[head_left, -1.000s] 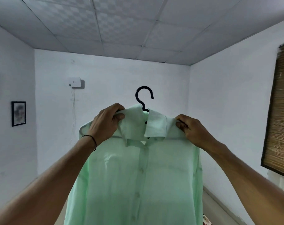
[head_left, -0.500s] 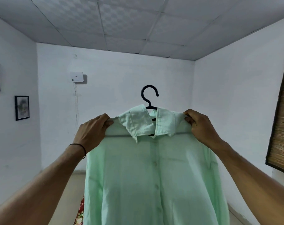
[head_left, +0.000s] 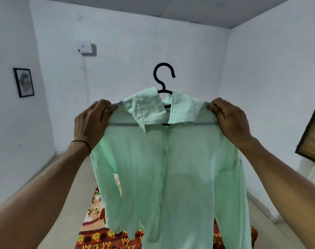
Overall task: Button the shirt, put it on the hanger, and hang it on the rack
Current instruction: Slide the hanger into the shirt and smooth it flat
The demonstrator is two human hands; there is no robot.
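Note:
A mint-green shirt (head_left: 171, 168) hangs in front of me, buttoned down its front, on a black hanger (head_left: 163, 76) whose hook sticks up above the collar. My left hand (head_left: 92, 123) grips the shirt's left shoulder over the hanger's end. At the other shoulder my right hand (head_left: 228, 119) pinches the cloth and hanger end the same way. Both arms are raised, and the shirt hangs free in the air. No rack is in view.
A red patterned cloth (head_left: 102, 236) lies low behind the shirt's hem. White walls stand ahead and to both sides, with framed pictures (head_left: 24, 82) on the left wall, a white box (head_left: 84, 47) on the far wall and a woven blind (head_left: 313, 141) at right.
My left hand slid from the collar out to the shirt's left shoulder. The view has tilted downward, bringing the red cloth into sight, and the collar lies flatter.

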